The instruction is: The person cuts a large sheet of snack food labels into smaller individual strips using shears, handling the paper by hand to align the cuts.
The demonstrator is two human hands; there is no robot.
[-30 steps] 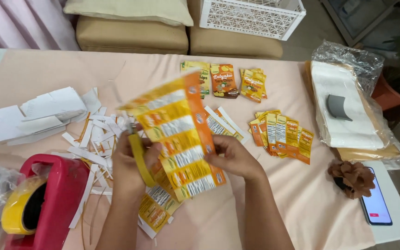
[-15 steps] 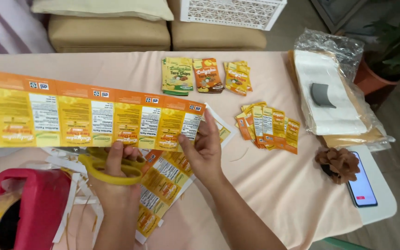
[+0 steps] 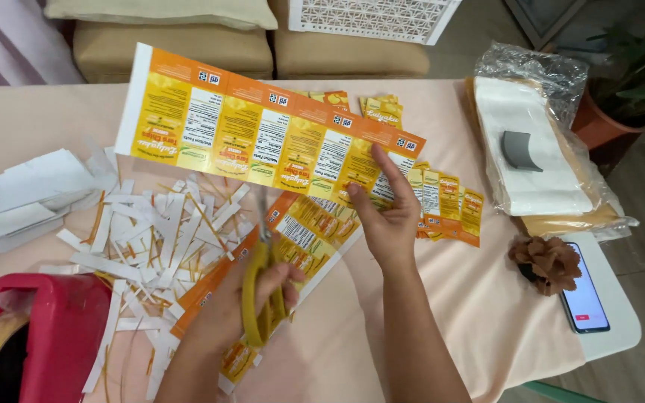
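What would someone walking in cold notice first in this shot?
Probably the long orange and yellow label strip held up across the middle of the view, pinched at its right end by the right hand. Just below it, the left hand grips yellow-handled scissors over more label sheets. To the left, a heap of white paper offcuts litters the peach tablecloth.

Bright, even daylight; soft shadows, sharp focus.

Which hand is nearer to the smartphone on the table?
The right hand. It holds the label strip up, left of the smartphone; the left hand, with yellow scissors, is farther left.
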